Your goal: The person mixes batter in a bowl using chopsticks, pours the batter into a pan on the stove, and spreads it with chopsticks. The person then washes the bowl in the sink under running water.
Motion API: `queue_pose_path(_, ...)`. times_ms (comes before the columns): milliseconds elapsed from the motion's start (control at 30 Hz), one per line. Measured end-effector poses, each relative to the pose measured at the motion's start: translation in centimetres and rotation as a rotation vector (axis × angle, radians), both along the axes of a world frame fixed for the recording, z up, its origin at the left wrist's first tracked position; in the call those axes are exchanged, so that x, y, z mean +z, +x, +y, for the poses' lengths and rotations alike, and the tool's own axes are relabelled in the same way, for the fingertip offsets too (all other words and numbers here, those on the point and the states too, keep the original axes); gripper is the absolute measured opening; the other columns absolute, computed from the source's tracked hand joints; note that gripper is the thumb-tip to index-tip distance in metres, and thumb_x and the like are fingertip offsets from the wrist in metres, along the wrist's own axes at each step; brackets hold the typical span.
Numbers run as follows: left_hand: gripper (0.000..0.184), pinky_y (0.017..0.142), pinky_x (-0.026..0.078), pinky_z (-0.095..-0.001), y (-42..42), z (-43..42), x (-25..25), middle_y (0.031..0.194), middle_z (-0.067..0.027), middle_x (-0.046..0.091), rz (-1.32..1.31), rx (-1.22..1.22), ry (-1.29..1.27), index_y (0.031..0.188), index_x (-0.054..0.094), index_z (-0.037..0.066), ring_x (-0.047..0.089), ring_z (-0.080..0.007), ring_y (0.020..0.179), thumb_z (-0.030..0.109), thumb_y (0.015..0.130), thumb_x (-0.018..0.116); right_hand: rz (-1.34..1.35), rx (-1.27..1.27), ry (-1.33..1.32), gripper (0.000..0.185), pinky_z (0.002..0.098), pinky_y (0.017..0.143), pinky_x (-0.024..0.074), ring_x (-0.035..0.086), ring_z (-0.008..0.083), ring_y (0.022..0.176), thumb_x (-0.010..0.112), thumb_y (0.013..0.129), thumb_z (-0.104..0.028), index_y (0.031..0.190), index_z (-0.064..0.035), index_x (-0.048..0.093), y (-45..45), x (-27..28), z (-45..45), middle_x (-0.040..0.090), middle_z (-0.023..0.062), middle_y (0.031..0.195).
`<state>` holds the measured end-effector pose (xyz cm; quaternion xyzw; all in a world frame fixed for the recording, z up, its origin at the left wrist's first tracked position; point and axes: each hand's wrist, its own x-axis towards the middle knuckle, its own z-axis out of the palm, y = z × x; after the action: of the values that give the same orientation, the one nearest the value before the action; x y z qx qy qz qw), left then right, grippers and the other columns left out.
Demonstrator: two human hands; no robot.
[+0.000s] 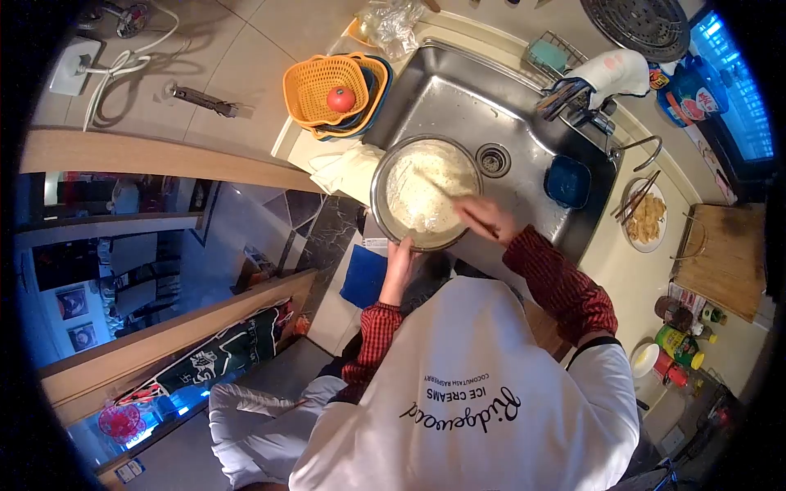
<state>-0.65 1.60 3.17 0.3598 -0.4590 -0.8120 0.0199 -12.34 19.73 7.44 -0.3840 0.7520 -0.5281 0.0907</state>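
A round metal bowl (379,196) is held over the near left part of the sink. Inside it lies a pale, floury mixture (409,192). My left hand (399,263) grips the bowl's near rim, its fingers partly hidden by the bowl. My right hand (487,218) is closed around thin wooden chopsticks (434,185), whose tips reach into the mixture. How many sticks there are is hard to make out.
The metal sink (458,82) has a drain (494,160) and a dark blue square basin (566,182). Left of it, a yellow basket (307,90) holds a tomato (341,99). On the right counter are a plate of food (647,237), a cutting board (720,262) and several bottles.
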Motion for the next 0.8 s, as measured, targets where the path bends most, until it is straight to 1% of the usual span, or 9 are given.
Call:
queue_pose_path(133,0.036,0.065,0.049,-0.0267,0.2,-1.0,-1.0,0.100,-0.0099,0.052,-0.041,-0.145,-0.047,0.117,0.036,-0.002,0.056,-0.0161,0.082,0.005,0.082,0.041,0.364,0.290,0.014,0.009,0.0295,0.059,0.0437,0.055,0.0170,0.066,0.053,0.082,-0.007,0.089,-0.0006,0.055,1.5,-1.7,0.0,0.055,0.0083,0.073)
queue_pose_path(200,0.037,0.067,0.049,-0.0278,0.3,-1.0,-1.5,0.101,-0.0104,0.052,-0.042,-0.162,-0.052,0.117,0.036,-0.002,0.056,-0.0168,0.084,0.005,0.082,0.041,-0.593,0.040,0.142,0.010,0.0261,0.054,0.0413,0.051,0.0142,0.058,0.055,0.081,-0.007,0.089,-0.0009,0.055,0.4,-2.1,0.8,0.050,0.0058,0.067)
queue_pose_path(300,0.037,0.069,0.050,-0.0294,0.5,-0.6,-1.2,0.103,-0.0115,0.052,-0.035,-0.128,-0.059,0.118,0.035,-0.002,0.056,-0.0181,0.087,0.005,0.081,0.041,-1.010,0.199,-0.013,0.034,0.0200,0.047,0.0285,0.039,0.0055,0.050,0.039,0.089,-0.030,0.061,-0.0126,0.047,1.1,0.1,0.7,0.045,-0.0048,0.055)
queue_pose_path(433,0.011,0.052,0.045,-0.0249,-0.6,0.4,1.2,0.073,-0.0010,0.048,-0.043,0.011,-0.050,0.089,0.047,0.001,0.048,-0.0103,0.059,0.002,0.079,0.041,-0.973,0.317,0.107,0.032,0.0202,0.049,0.0286,0.038,0.0054,0.051,0.039,0.090,-0.030,0.065,-0.0126,0.050,1.2,-0.9,0.3,0.042,-0.0052,0.056)
queue_pose_path(500,0.014,0.052,0.045,-0.0247,-0.4,0.4,0.8,0.074,-0.0012,0.049,-0.043,-0.034,-0.068,0.092,0.047,0.000,0.049,-0.0102,0.059,0.002,0.079,0.042,0.073,-0.379,-0.265,0.026,0.0214,0.052,0.0321,0.039,0.0075,0.053,0.045,0.089,-0.024,0.068,-0.0100,0.052,0.2,-2.0,-0.5,0.042,-0.0033,0.057)
queue_pose_path(533,0.017,0.051,0.045,-0.0245,-0.2,0.3,0.8,0.076,-0.0013,0.049,-0.042,-0.083,-0.092,0.096,0.047,0.000,0.049,-0.0101,0.059,0.002,0.080,0.042,0.071,-0.377,-0.265,0.026,0.0214,0.052,0.0321,0.039,0.0075,0.053,0.045,0.089,-0.024,0.068,-0.0100,0.052,0.3,-1.9,0.2,0.042,-0.0033,0.057)
queue_pose_path(600,0.020,0.051,0.044,-0.0248,-0.3,0.2,1.3,0.078,-0.0020,0.050,-0.062,-0.088,-0.103,0.098,0.047,0.000,0.049,-0.0106,0.060,0.002,0.080,0.042,-0.928,0.265,0.150,0.011,0.0241,0.057,0.0393,0.047,0.0124,0.057,0.051,0.086,-0.015,0.080,-0.0062,0.056,0.4,-1.1,2.3,0.050,0.0029,0.064)
queue_pose_path(633,0.022,0.052,0.044,-0.0250,-0.4,0.3,1.5,0.080,-0.0027,0.051,-0.091,-0.093,-0.109,0.101,0.046,0.000,0.050,-0.0111,0.061,0.002,0.080,0.041,-0.075,0.175,-0.105,0.007,0.0271,0.062,0.0440,0.053,0.0170,0.064,0.053,0.084,-0.008,0.088,-0.0037,0.055,2.3,-2.8,1.7,0.056,0.0087,0.074)
queue_pose_path(800,0.038,0.069,0.050,-0.0299,0.7,-0.5,-1.5,0.108,-0.0117,0.052,-0.001,-0.207,-0.136,0.119,0.037,-0.002,0.057,-0.0189,0.090,0.008,0.082,0.042,-0.389,-0.075,0.090,0.010,0.0286,0.065,0.0449,0.055,0.0169,0.069,0.054,0.083,-0.009,0.091,-0.0047,0.056,1.0,-4.2,3.5,0.058,0.0109,0.079)
